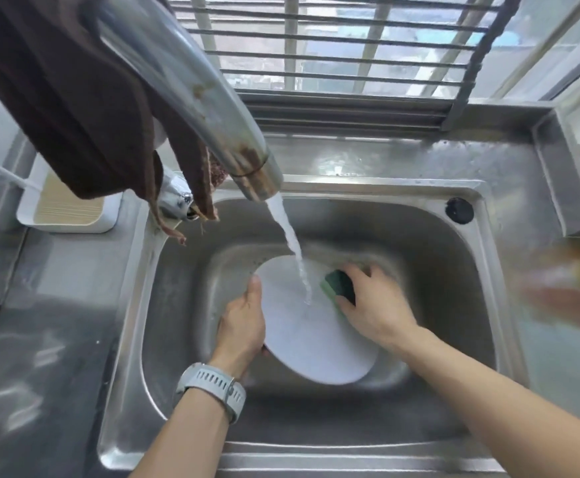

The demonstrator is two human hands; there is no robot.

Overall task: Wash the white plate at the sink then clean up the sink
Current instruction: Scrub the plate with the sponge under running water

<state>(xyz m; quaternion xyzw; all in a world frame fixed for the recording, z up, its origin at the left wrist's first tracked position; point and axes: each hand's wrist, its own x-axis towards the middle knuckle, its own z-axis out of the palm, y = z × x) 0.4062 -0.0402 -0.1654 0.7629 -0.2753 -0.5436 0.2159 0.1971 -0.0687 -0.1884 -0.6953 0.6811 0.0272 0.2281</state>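
Note:
A white plate [311,334] is held tilted inside the steel sink [437,270]. My left hand [242,324] grips the plate's left rim, thumb on its face. My right hand [375,305] holds a green sponge [338,288] against the plate's upper right edge. Water [290,243] runs from the faucet [212,108] and lands on the plate near the sponge. A grey watch is on my left wrist.
A brown cloth [74,98] hangs over the faucet at upper left. A white tray [64,208] sits on the counter left of the sink. A black plug [458,210] is on the sink's far right rim. A blurred yellowish object [568,288] lies right of the sink. A barred window is behind.

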